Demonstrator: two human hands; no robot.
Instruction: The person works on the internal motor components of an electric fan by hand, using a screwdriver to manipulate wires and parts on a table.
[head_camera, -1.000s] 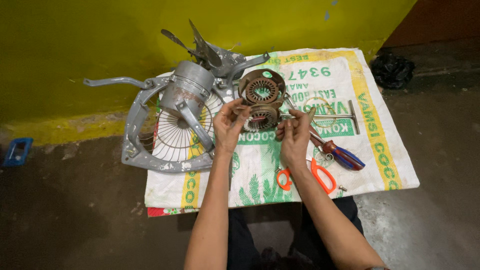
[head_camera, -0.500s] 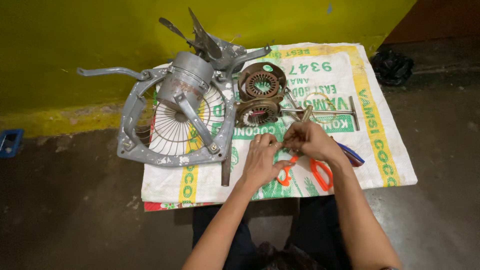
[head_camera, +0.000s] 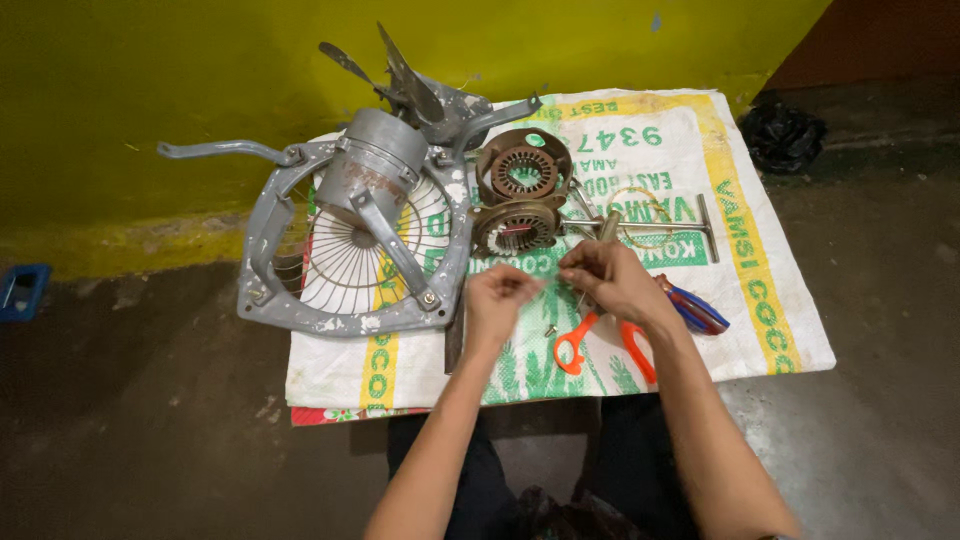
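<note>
Both hands pinched close together over the sack: left hand (head_camera: 498, 298) and right hand (head_camera: 612, 282) gripping something too small to identify. Orange-handled scissors (head_camera: 600, 340) just below right fingers, nearer that hand, handles pointing toward the body.

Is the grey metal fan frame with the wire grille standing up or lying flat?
Lying flat. The grey metal fan frame rests face down on the white woven sack, its grey motor housing pointing up.

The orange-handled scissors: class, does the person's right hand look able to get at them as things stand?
Probably yes. The scissors lie open on the woven sack directly beneath the right hand, with nothing over the handles. The hand seems busy pinching something small, so it might need freeing first.
</note>
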